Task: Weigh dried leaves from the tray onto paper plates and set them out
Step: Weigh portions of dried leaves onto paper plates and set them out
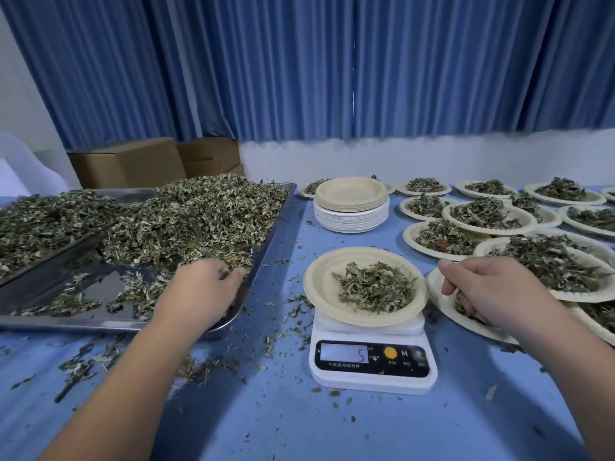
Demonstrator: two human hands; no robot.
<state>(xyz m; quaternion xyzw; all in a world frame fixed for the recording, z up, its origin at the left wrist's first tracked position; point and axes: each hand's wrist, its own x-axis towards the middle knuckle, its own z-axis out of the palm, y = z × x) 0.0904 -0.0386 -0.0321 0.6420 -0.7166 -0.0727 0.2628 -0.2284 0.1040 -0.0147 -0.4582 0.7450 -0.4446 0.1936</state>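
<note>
On the white digital kitchen scale [371,364], display reading 5, sits a cream round paper plate [319,287] bearing a small loose mound of dried leaves [374,286]: grey-green, curled, crumpled, pale beneath. Left of it, a shallow stainless-steel tray [66,287] holds the bulk heap [206,214], where the left hand [203,291] curls its fingers round a clutch of leaves at the near right corner. Over a filled plate [441,302] just beside the scale, the right hand [492,294] has its fingers curled; whether they grasp anything cannot be told.

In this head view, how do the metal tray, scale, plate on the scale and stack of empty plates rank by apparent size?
1. metal tray
2. scale and plate on the scale: alike
3. stack of empty plates, though farther away, so unsure
</note>
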